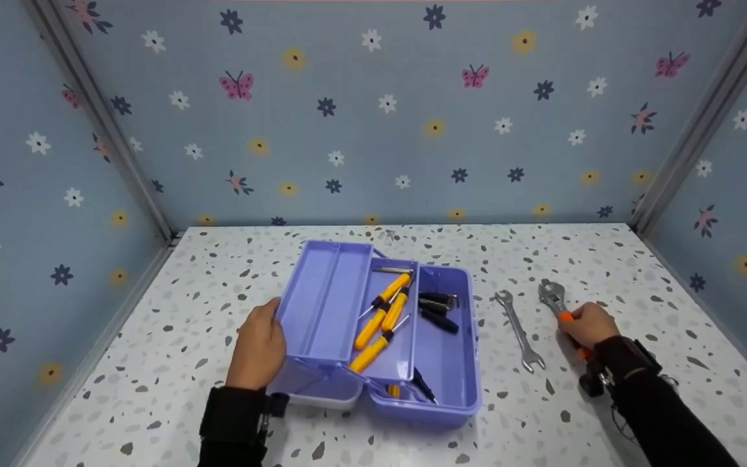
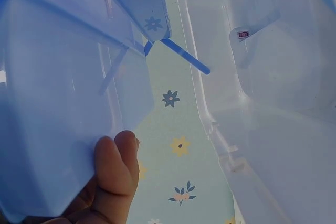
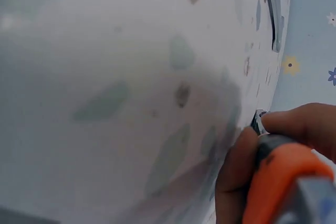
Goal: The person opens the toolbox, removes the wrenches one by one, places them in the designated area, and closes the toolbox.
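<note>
A purple toolbox [image 1: 461, 350] stands with its trays fanned out to the left. My left hand [image 1: 259, 344] pinches the left edge of the upper tray [image 1: 321, 301], which has nothing in it; the left wrist view has the thumb [image 2: 113, 166] against the tray's wall. Several yellow-handled screwdrivers [image 1: 383, 318] lie in the lower tray. To the right of the box, my right hand [image 1: 591, 326] grips an adjustable wrench [image 1: 552, 293] by its orange handle, its metal head pointing away. That handle [image 3: 283, 177] fills the near corner of the right wrist view.
An open-ended wrench [image 1: 520, 332] lies on the speckled table [image 1: 218, 272] between the box and the right hand. Black-handled tools [image 1: 438, 319] sit in the box's bottom. Flower-patterned walls [image 1: 386, 130] enclose the table at the back and both sides.
</note>
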{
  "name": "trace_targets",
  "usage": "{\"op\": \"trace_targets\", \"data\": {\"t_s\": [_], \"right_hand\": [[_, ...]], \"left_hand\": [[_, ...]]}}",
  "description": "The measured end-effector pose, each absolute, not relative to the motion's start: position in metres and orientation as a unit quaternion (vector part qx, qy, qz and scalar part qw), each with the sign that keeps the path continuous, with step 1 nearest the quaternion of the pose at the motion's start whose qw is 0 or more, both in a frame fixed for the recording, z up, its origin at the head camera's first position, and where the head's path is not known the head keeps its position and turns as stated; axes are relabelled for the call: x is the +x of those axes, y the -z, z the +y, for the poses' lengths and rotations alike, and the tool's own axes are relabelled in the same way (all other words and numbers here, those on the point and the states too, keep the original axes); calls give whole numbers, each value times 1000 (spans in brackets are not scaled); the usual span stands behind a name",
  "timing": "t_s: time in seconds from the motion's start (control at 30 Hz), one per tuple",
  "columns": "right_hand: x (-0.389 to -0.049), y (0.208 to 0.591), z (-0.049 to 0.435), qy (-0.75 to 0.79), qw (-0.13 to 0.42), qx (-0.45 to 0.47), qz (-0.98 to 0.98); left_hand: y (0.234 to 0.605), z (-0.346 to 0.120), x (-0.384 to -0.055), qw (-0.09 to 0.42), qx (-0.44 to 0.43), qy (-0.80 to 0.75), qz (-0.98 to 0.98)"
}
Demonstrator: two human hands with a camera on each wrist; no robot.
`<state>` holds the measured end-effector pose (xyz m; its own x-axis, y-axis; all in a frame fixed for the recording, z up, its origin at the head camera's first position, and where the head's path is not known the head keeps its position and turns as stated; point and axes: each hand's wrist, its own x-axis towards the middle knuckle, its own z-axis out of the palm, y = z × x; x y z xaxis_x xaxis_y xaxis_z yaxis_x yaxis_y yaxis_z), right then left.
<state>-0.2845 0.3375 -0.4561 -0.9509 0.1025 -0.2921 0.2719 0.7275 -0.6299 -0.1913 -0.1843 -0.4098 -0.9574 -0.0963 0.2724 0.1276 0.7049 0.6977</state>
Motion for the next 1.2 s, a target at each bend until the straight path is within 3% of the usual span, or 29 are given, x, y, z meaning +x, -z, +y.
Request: {"op": "trace_targets", "data": {"t_s": [0.53,0.83,1.2], "right_hand": [[-286,458,337,332,141,109,926],[-286,448,334,329,139,65,932],[-280,426,272,388,49,-6,920]], "left_hand": [[408,-184,-191,151,-11,381,-912],[408,-184,-192,155,-16,374,-914],[410,-184,-191,153,-15,377,-913]]}}
